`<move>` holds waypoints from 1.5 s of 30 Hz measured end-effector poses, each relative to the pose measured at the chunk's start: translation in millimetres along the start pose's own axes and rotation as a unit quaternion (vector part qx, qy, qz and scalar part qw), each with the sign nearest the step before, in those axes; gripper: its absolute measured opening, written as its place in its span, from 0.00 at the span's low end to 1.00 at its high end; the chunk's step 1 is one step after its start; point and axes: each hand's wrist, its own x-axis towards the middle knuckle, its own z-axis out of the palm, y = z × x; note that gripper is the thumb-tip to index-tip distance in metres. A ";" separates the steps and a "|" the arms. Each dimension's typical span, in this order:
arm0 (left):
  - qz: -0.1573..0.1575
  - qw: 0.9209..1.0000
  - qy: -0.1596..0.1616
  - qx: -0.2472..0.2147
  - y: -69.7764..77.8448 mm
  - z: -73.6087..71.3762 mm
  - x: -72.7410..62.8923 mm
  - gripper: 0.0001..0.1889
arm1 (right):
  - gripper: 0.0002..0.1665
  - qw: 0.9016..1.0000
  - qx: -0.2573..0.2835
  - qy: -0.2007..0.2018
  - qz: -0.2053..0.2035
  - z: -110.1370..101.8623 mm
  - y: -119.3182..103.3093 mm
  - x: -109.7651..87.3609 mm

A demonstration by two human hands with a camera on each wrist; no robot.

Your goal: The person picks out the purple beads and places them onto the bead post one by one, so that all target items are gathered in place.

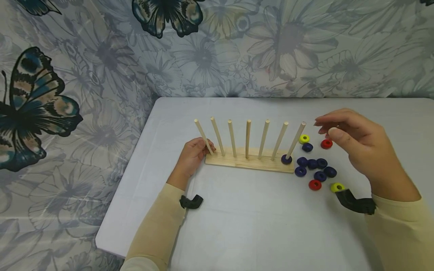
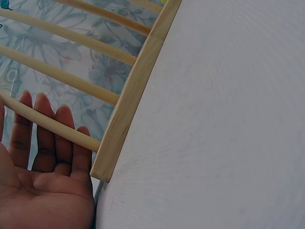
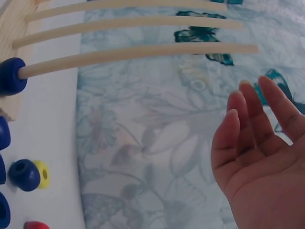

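A wooden peg rack [image 1: 249, 158] lies across the table with several upright pegs. One dark blue bead [image 1: 286, 159] sits at the foot of its rightmost peg [image 3: 143, 56]. At the rack's left end is my left hand [image 1: 194, 156], its extended fingers [image 2: 46, 138] passing behind the leftmost peg [image 2: 57, 126]. My right hand [image 1: 364, 145] hovers right of the rack, above the loose beads, fingers loosely bent and holding nothing. Under it lies a red bead [image 1: 326, 144]. A yellow bead [image 1: 304, 139] and a blue bead [image 3: 25, 175] touch near the rack's right end.
Several blue beads [image 1: 312, 164] cluster by the rack's right end. Closer to me are another red bead [image 1: 315, 184] and a yellow bead [image 1: 337, 187], partly covered by the black wrist mount [image 1: 356, 203]. Patterned cloth [image 1: 237, 56] hangs behind the white table [image 1: 237, 226].
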 end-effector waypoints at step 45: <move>0.001 1.000 -0.002 -0.001 -2.1 -1.8 0.4 0.23 | 0.23 0.959 -0.189 -0.015 0.209 -59.0 55.5 -78.5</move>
